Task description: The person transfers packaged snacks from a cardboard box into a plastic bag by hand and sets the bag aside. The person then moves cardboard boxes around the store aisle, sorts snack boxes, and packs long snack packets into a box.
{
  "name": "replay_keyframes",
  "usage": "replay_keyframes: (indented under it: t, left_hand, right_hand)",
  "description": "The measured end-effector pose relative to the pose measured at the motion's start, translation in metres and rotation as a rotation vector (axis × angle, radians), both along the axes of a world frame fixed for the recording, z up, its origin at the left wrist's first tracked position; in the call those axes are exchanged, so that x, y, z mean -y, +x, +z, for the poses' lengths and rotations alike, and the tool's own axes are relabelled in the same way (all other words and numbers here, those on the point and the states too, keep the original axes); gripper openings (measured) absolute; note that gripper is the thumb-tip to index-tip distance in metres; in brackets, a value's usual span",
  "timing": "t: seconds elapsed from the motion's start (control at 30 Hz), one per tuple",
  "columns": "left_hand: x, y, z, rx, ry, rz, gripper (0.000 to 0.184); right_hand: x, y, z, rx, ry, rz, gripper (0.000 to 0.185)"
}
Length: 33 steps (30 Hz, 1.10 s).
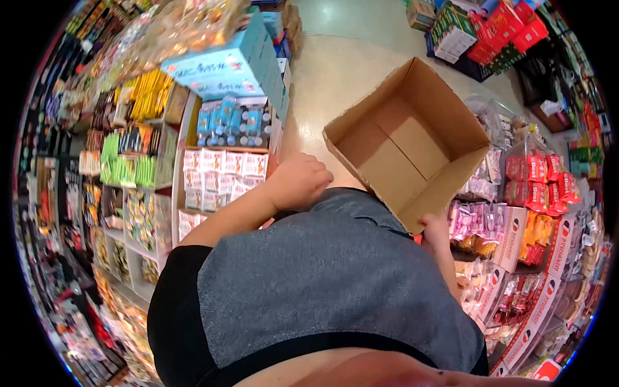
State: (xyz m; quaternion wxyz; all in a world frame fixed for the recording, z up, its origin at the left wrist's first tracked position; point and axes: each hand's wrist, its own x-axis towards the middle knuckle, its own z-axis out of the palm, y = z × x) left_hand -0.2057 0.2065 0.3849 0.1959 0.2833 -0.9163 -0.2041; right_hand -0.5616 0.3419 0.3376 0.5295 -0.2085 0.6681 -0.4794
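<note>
An open cardboard box (412,122), brown and with nothing inside, is tilted in front of me so that I look into it. My right hand (436,232) grips its near lower edge, fingers closed on the cardboard. My left hand (300,180) is held in front of my body, apart from the box, with its fingers loosely curled. No object shows in that hand, though its palm side is hidden. Beside my left forearm are stacked white and red packets (222,171) in a display bin.
On the left, blue-capped bottles (232,122) sit below a light-blue carton (219,68). Shelves of green packets (126,158) stand further left. To the right are bins of red packets (541,184) and purple packets (477,221). An aisle floor (322,71) runs ahead; red boxes (506,32) stand far right.
</note>
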Motion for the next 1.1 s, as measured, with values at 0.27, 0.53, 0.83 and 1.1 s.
replay_keyframes:
  t: [0.27, 0.53, 0.83, 1.1]
  left_hand:
    - [0.166, -0.064, -0.047, 0.185, 0.303, 0.092, 0.015]
    - [0.167, 0.105, -0.235, 0.482, 0.917, 0.885, 0.035]
    - [0.241, 0.067, -0.254, 0.79, 1.28, 0.588, 0.034]
    - [0.633, -0.001, -0.247, 0.37, 0.874, 0.89, 0.043]
  right_hand:
    - [0.167, -0.08, -0.046, -0.043, -0.012, -0.048, 0.048]
    - [0.406, -0.168, -0.042, 0.124, 0.149, 0.123, 0.05]
    - [0.633, -0.182, -0.028, -0.12, 0.209, 0.268, 0.036]
    - [0.786, -0.217, 0.003, -0.38, 0.308, 0.333, 0.034]
